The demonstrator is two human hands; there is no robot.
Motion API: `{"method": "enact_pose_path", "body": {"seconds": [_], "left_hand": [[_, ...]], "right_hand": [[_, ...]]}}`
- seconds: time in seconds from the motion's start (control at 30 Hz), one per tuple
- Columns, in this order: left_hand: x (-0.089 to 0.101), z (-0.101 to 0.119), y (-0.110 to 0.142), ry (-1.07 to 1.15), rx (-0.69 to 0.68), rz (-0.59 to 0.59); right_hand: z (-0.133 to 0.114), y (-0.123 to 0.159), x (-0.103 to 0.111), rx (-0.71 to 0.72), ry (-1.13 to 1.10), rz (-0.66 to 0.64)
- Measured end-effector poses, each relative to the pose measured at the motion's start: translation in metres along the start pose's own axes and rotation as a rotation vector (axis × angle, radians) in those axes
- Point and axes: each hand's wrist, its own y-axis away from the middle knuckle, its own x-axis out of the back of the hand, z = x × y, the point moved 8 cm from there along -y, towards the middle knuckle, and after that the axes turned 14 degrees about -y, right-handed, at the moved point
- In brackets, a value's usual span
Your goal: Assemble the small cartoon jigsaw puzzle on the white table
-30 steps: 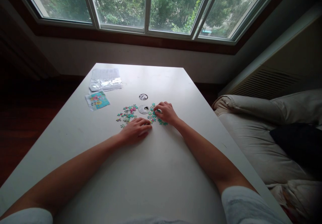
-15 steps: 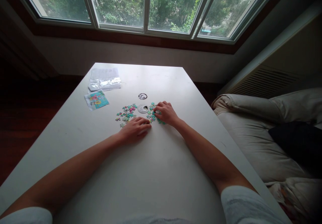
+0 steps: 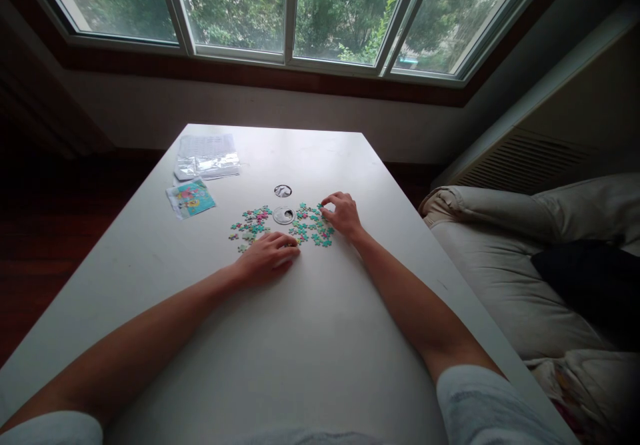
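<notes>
Small jigsaw puzzle pieces [image 3: 323, 237], mostly teal with some pink and yellow, lie loose in two groups on the white table [image 3: 310, 338]. At the upper right edge of the right group is my right hand [image 3: 344, 214], its thumb and forefinger closed around a teal puzzle piece [image 3: 321, 207]. My left hand [image 3: 270, 255] rests low on the table with its fingers stretched out loosely. It covers the near edge of the left group, and its fingertips reach toward the gap between the groups. What lies under its palm is hidden.
Two round inserts [image 3: 284, 215] sit in the tabletop between and behind the piece groups. A colourful picture sheet [image 3: 191, 198] lies at the left, with a clear plastic bag [image 3: 207, 157] behind it. A pale sofa [image 3: 490, 265] stands right of the table.
My right hand has moved right and slightly away from me, uncovering teal pieces that it hid before. The left hand stays in place.
</notes>
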Motion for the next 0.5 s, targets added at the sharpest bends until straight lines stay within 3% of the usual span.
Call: {"method": "enact_pose_path", "body": {"seconds": [0.2,0.5], "left_hand": [[0.004,0.005,-0.001,0.023,-0.028,0.023],[0.007,0.007,-0.002,0.027,-0.049,0.021]], "right_hand": [[0.035,-0.005,-0.002,-0.138,0.001,0.029],[0.01,-0.002,-0.011,-0.056,-0.01,-0.061]]}}
